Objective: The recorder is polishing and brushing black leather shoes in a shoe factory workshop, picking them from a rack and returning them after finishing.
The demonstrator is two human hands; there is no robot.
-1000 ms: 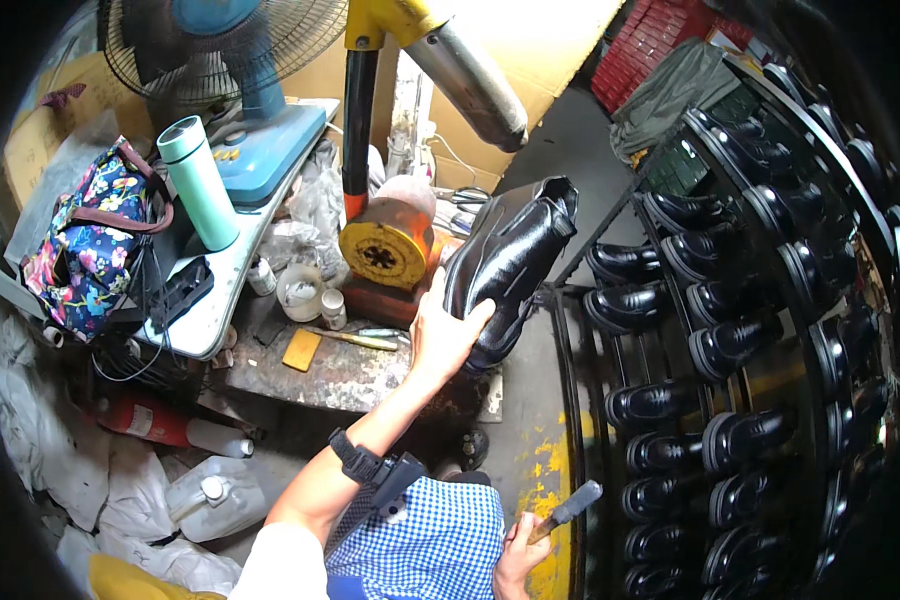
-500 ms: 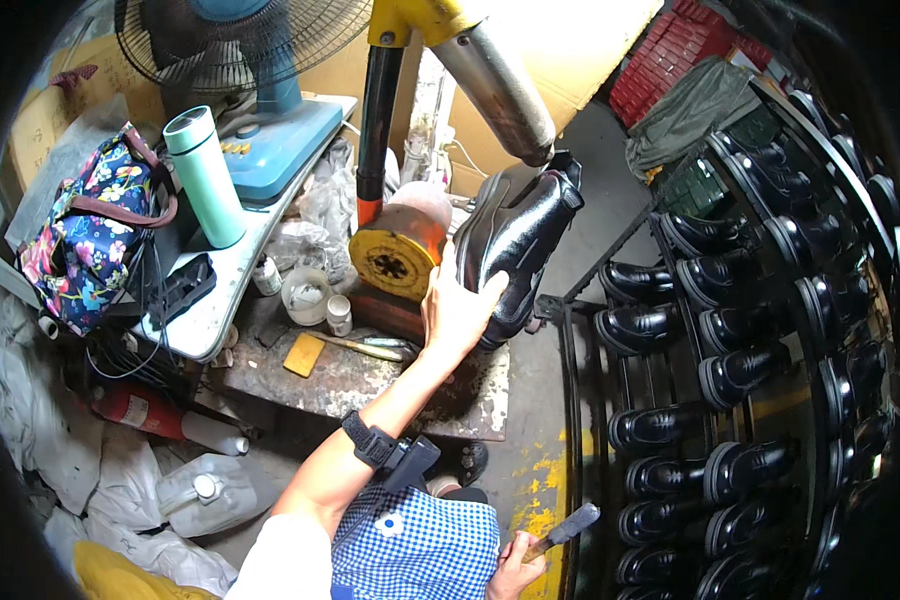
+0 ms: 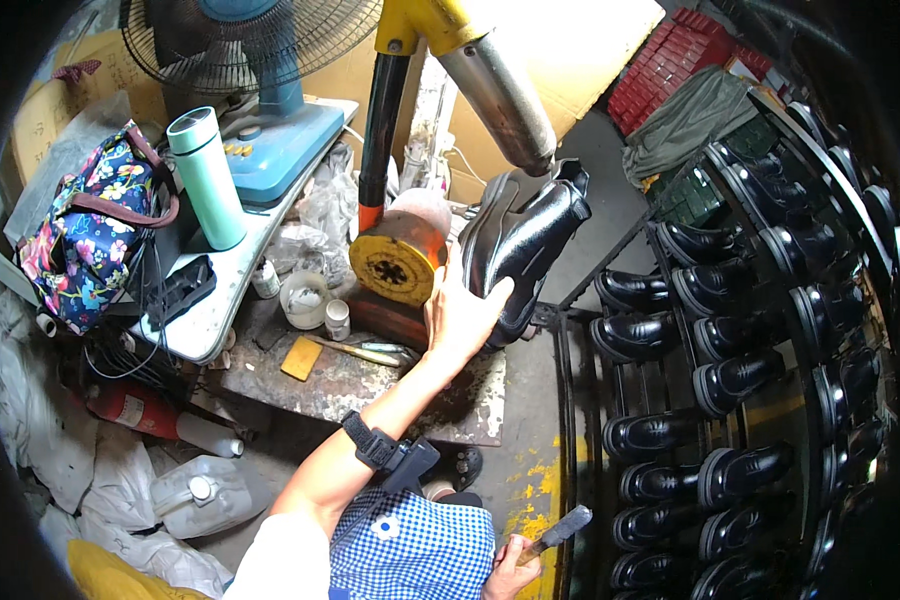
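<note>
My left hand [image 3: 467, 318] is closed round a glossy black leather shoe [image 3: 530, 240], thumb on the upper and the other fingers mostly hidden behind the sole side. The shoe stands tilted, heel end up, right under the tip of a metal nozzle [image 3: 500, 100] on a yellow machine arm [image 3: 410, 25]. Whether shoe and nozzle touch, I cannot tell. Low in the view, my right hand [image 3: 511, 573] grips a short tool [image 3: 567, 525] with a wooden handle and a flat dark grey head. It is held away from the shoe, beside the blue checked apron [image 3: 415, 545].
A round yellow-faced wheel [image 3: 395, 268] sits on the worn bench [image 3: 260, 385] left of the shoe. White pots [image 3: 305, 300] and a yellow block [image 3: 301, 357] lie nearby. Racks of black shoes [image 3: 735, 380] fill the right. A fan [image 3: 250, 45] and green bottle [image 3: 206, 180] stand left.
The shoe has turned slightly in my left hand, its heel end shifting a little to the right near the nozzle. My right hand keeps the tool, almost in place. The view has shifted slightly.
</note>
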